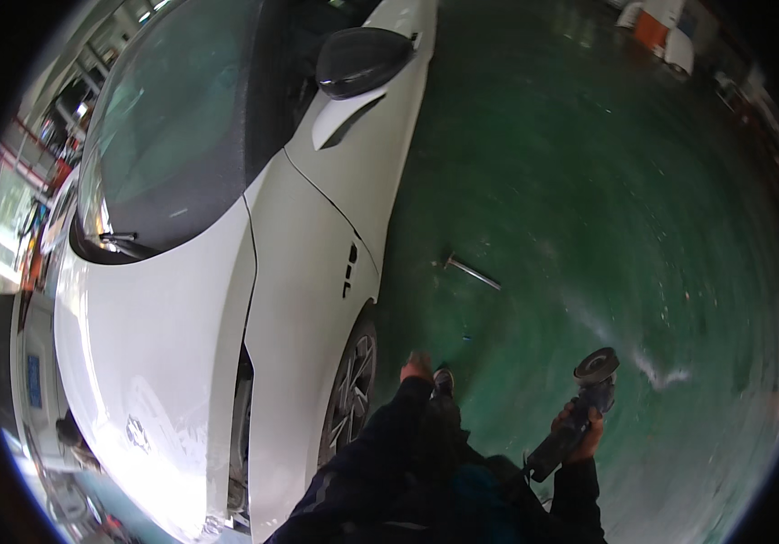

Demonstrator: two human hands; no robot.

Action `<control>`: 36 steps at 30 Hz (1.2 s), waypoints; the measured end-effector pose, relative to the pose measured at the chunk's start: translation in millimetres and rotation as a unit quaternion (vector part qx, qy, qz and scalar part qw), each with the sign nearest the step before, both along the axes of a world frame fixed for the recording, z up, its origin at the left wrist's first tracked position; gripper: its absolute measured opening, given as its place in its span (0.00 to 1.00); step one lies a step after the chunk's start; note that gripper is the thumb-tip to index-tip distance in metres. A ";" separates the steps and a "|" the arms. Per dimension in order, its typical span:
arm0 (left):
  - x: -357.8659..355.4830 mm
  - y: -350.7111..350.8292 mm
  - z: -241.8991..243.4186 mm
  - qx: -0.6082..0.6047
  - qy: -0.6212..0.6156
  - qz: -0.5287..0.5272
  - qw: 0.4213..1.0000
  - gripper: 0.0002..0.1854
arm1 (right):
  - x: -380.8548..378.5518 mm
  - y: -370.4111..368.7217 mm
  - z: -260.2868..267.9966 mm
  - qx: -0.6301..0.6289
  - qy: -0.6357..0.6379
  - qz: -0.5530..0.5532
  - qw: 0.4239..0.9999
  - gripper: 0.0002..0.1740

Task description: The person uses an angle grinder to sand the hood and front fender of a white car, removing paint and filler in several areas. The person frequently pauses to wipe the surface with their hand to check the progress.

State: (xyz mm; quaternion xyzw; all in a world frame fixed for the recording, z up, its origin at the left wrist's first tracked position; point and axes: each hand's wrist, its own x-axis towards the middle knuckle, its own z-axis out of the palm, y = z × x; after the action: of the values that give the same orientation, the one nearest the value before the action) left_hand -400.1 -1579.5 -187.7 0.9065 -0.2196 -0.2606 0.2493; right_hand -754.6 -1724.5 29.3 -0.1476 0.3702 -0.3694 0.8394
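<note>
My right hand (586, 435) is wrapped around the dark body of an angle grinder (551, 450). The grinder's round disc and guard point up and away from me, over the green floor. Beside the car's front wheel (352, 384) is my left hand (418, 367), apart from the car; its fingers are too blurred to make out. A white car (297, 272) stands along my left, with its fender, hood and front door in sight. A gap runs between hood and fender near the front.
A hammer (472, 273) lies on the green floor (566, 204) ahead of my feet. The dark side mirror (362, 62) juts out from the car. Another vehicle (36, 374) stands beyond the hood. White and orange objects (658, 30) are at the far right.
</note>
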 end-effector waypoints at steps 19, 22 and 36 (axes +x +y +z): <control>-0.2 -169.2 -72.6 0.097 0.077 0.109 0.986 0.20 | 264.8 -362.3 -170.3 0.151 -0.042 0.320 0.934 0.27; -6.6 -145.2 -125.9 0.190 0.173 0.080 0.963 0.25 | 289.5 -370.6 -238.4 0.156 -0.060 0.348 0.923 0.28; 152.0 18.4 10.2 0.262 -0.726 0.111 0.626 0.39 | 396.8 -344.6 -476.4 0.143 -0.048 0.479 0.865 0.30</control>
State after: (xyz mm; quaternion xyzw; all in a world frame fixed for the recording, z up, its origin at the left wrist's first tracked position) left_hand -248.2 -1561.1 -177.5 0.8463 -0.1491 0.4653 -0.2124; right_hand -357.8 -2069.1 -447.2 -0.1678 0.2621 0.1283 0.9417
